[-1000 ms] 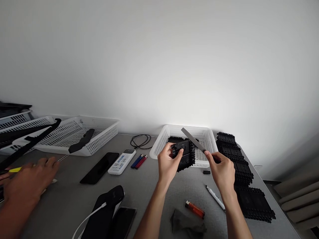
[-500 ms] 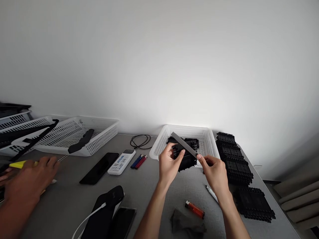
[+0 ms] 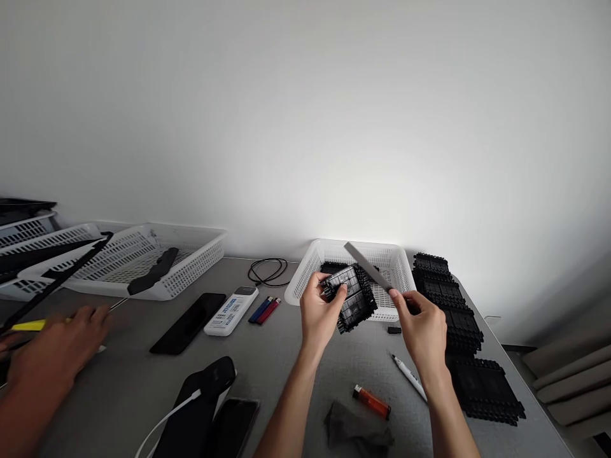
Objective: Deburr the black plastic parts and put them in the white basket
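Observation:
My left hand (image 3: 321,312) is closed on a black plastic plate (image 3: 356,299) with toothed edges and a ribbed face, tilted in front of the white basket. In my right hand (image 3: 420,327) is a flat grey file (image 3: 366,264), gripped at its lower end and pointing up to the left. The file is close to the plate's right edge; I cannot tell whether they touch. Behind, the white basket (image 3: 298,277) holds more black plates, partly hidden by the left hand. A white marker pen (image 3: 408,376) with its cap off lies below the right hand, and a small black cap (image 3: 394,330) near the basket.
Stacked black plates (image 3: 458,321) line the table's right side. An orange lighter (image 3: 372,402) and dark cloth (image 3: 356,429) lie in front. Left are two lighters (image 3: 265,310), a white device (image 3: 232,310), phones (image 3: 188,322), a cable (image 3: 268,272) and baskets (image 3: 191,270). A co-worker's hand (image 3: 60,346) works far left.
The plate has turned so its ribbed face shows more fully. The file has moved right, away from across the plate, and my right hand has shifted slightly right with it.

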Action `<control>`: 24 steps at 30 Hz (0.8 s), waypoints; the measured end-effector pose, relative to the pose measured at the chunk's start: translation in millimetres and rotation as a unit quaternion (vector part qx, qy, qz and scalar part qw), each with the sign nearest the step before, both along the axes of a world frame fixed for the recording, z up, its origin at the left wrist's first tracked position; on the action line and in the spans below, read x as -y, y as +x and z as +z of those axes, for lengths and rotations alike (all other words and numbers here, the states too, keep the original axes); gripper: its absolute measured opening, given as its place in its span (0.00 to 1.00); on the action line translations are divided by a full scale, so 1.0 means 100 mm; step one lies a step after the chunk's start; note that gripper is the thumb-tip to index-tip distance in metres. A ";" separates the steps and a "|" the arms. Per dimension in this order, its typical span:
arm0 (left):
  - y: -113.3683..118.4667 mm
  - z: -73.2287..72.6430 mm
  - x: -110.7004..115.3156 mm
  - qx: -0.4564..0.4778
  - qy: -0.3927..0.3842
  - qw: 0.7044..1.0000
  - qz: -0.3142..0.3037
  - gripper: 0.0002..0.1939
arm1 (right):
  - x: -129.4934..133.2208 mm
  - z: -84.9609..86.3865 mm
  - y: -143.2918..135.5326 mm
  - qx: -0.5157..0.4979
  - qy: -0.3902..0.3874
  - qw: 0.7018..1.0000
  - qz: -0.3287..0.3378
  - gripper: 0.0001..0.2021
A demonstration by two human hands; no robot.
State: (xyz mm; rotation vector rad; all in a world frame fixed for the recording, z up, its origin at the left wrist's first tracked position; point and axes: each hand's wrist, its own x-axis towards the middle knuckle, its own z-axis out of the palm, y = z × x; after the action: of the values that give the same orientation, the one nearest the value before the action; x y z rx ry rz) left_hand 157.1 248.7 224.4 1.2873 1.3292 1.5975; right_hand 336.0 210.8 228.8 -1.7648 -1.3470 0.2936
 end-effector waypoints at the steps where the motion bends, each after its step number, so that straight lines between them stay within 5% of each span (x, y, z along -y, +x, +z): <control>1: 0.00 -0.01 0.00 -0.004 0.003 1.000 -0.002 0.15 | 0.00 -0.01 -0.02 0.006 -0.004 1.000 0.010 0.29; 9: -0.01 -0.05 -0.02 0.000 0.001 1.000 0.011 0.17 | -0.05 -0.05 0.03 0.016 -0.006 1.000 -0.026 0.30; 15: 0.01 -0.11 -0.09 0.075 0.028 0.996 0.028 0.20 | -0.14 -0.10 0.08 -0.119 -0.010 0.984 0.135 0.27; 20: 0.03 -0.10 -0.08 0.099 0.003 0.995 -0.026 0.20 | -0.19 -0.15 0.06 -0.179 -0.005 0.964 0.198 0.20; 24: -0.04 -0.03 -0.05 0.023 -0.061 0.993 -0.103 0.18 | -0.17 -0.12 0.11 -0.181 0.015 0.968 0.173 0.19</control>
State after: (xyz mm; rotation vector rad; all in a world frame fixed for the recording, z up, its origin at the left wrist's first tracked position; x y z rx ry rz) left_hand 153.6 253.6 221.6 1.2617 1.2030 1.3757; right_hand 347.0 228.2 216.5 -1.3599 -1.3710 0.7470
